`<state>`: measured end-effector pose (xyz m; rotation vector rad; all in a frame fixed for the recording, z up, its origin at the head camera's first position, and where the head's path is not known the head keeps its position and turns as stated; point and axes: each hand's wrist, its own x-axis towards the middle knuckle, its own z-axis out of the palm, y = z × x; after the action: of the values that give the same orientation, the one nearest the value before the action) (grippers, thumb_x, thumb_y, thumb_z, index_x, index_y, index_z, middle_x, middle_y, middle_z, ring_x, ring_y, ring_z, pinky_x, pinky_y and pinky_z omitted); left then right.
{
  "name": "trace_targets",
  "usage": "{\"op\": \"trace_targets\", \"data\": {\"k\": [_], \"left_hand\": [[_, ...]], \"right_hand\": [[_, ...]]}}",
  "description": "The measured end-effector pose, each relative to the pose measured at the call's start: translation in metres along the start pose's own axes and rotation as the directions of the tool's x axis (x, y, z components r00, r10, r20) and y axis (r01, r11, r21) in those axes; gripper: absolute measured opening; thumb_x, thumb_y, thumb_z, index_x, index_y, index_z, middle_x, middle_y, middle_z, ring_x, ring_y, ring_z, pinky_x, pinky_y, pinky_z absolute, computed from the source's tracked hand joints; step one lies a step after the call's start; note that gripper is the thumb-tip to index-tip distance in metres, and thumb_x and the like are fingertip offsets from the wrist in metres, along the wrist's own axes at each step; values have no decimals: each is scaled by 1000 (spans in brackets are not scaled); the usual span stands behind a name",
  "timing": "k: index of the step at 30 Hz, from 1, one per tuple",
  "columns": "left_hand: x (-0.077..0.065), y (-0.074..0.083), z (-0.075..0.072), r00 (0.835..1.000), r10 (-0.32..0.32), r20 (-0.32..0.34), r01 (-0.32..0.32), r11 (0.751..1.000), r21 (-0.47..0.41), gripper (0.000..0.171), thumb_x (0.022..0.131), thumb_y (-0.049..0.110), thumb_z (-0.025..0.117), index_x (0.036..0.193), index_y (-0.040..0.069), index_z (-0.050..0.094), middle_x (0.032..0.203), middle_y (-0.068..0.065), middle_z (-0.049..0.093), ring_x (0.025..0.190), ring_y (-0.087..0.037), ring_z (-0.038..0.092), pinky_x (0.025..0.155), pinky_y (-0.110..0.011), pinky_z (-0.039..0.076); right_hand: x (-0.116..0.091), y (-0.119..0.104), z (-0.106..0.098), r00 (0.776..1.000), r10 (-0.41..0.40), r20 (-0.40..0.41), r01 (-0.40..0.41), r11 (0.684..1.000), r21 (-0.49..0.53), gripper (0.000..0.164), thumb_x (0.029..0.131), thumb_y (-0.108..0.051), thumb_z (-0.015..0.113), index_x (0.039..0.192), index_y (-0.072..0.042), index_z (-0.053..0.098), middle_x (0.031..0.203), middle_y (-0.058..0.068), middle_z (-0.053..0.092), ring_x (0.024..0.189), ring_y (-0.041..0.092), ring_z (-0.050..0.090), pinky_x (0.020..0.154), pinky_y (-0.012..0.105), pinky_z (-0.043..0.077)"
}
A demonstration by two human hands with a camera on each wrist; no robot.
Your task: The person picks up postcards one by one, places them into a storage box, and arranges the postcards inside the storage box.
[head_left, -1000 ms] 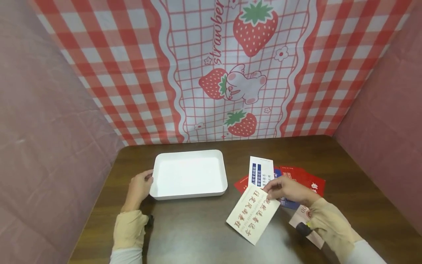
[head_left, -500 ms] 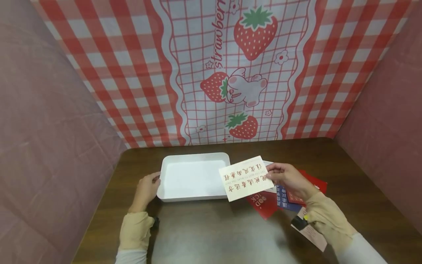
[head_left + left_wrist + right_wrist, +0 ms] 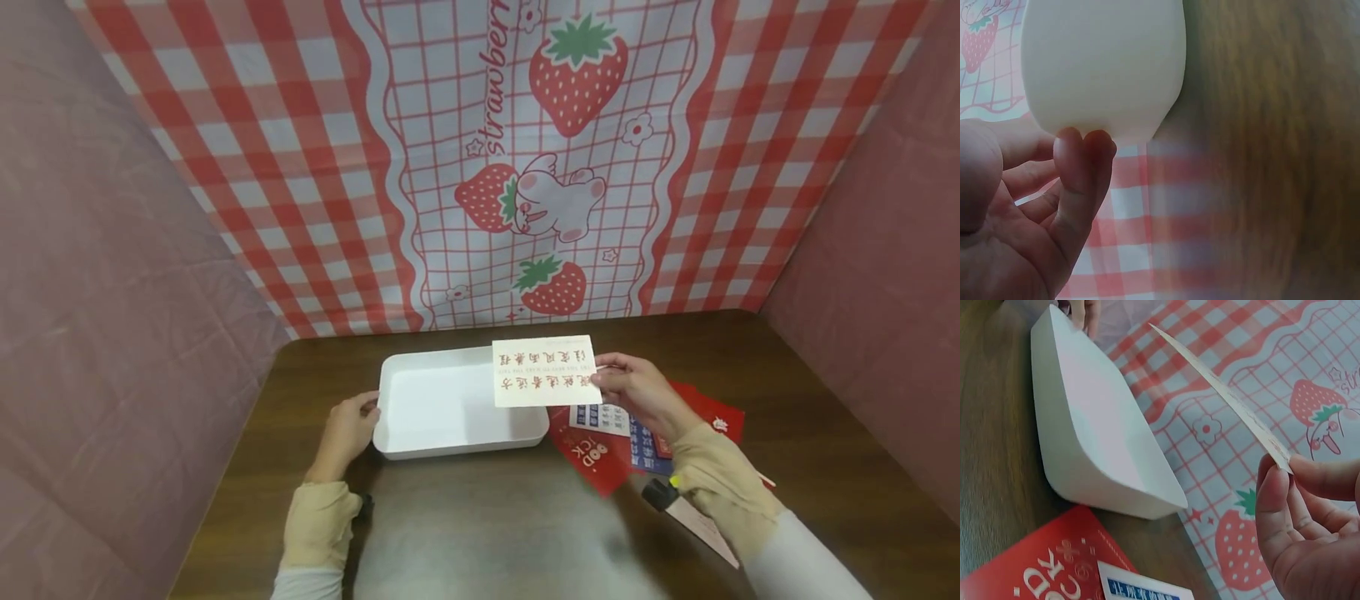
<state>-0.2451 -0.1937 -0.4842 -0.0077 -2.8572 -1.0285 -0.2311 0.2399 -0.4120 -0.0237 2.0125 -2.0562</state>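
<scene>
A cream card printed with reddish-brown characters is held by its right edge, pinched between the thumb and fingers of my right hand. It hovers over the right end of a shallow white tray, apart from the tray in the right wrist view. My left hand grips the tray's left end, fingertips against its wall. Below and right of my right hand lie red cards, a white card with blue blocks and a blue card, partly overlapping. The right hand and wrist hide some of them.
A pink card lies under the right forearm, partly covered. The dark wooden table ends at a red checked strawberry cloth behind, with pink cloth on both sides.
My right hand has lifted the cream card off the other cards, turned it and brought it left and up over the tray. The tray has shifted right along with my left hand.
</scene>
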Motion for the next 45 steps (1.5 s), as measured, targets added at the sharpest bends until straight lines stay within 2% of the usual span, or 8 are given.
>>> {"op": "trace_targets", "data": {"k": [7, 14, 19, 27, 35, 41, 45], "left_hand": [[-1, -1, -3, 1000, 15, 0, -15, 1000, -6, 32, 90, 6, 59, 120, -3, 66, 100, -19, 71, 87, -29, 65, 75, -41, 52], [-2, -2, -4, 1000, 23, -20, -23, 1000, 11, 31, 90, 6, 59, 118, -3, 67, 98, -19, 72, 89, -32, 66, 79, -46, 52], [-2, -1, 0, 1000, 3, 6, -3, 1000, -2, 32, 90, 7, 59, 120, -3, 66, 101, -18, 71, 92, -31, 67, 81, -46, 53], [-2, -1, -3, 1000, -22, 2, 22, 1000, -2, 33, 90, 6, 59, 121, -3, 65, 103, -19, 71, 94, -31, 67, 83, -46, 53], [-5, 0, -1, 999, -20, 25, 20, 1000, 1, 33, 91, 7, 59, 121, -3, 65, 103, -19, 71, 94, -32, 67, 84, -47, 53], [-5, 0, -1, 1000, -15, 6, 15, 1000, -4, 33, 90, 6, 59, 122, -4, 64, 104, -21, 71, 97, -34, 67, 85, -48, 53], [-4, -1, -3, 1000, 1, -8, -1, 1000, -2, 34, 90, 6, 59, 122, -4, 65, 105, -21, 71, 97, -34, 67, 86, -48, 52]], "right_hand": [[14, 1, 19, 1000, 0, -18, 0, 1000, 25, 33, 95, -2, 54, 125, 8, 44, 89, -6, 66, 79, 6, 65, 71, 20, 55], [32, 8, 49, 998, 41, -37, -38, 997, 66, 28, 93, 0, 55, 120, 6, 47, 83, -5, 65, 73, 6, 63, 66, 20, 52], [42, 16, 68, 998, 61, -33, -60, 997, 41, 27, 93, 1, 54, 119, 7, 48, 82, -4, 63, 69, 6, 60, 62, 20, 51], [54, 28, 95, 995, 97, -22, -97, 995, 4, 31, 90, 2, 56, 120, 7, 48, 76, -3, 60, 62, 7, 55, 61, 20, 51], [57, 48, 109, 994, 106, -33, -106, 994, 3, 31, 86, 7, 57, 116, 13, 49, 70, -2, 62, 59, 7, 57, 56, 20, 52], [59, 54, 116, 996, 76, -56, -80, 994, -71, 32, 84, 8, 58, 114, 17, 52, 72, 3, 66, 57, 8, 59, 57, 20, 53], [61, 54, 117, 995, 58, -83, -69, 987, -146, 34, 84, 6, 61, 116, 18, 56, 79, 12, 70, 58, 8, 59, 60, 20, 54]]}}
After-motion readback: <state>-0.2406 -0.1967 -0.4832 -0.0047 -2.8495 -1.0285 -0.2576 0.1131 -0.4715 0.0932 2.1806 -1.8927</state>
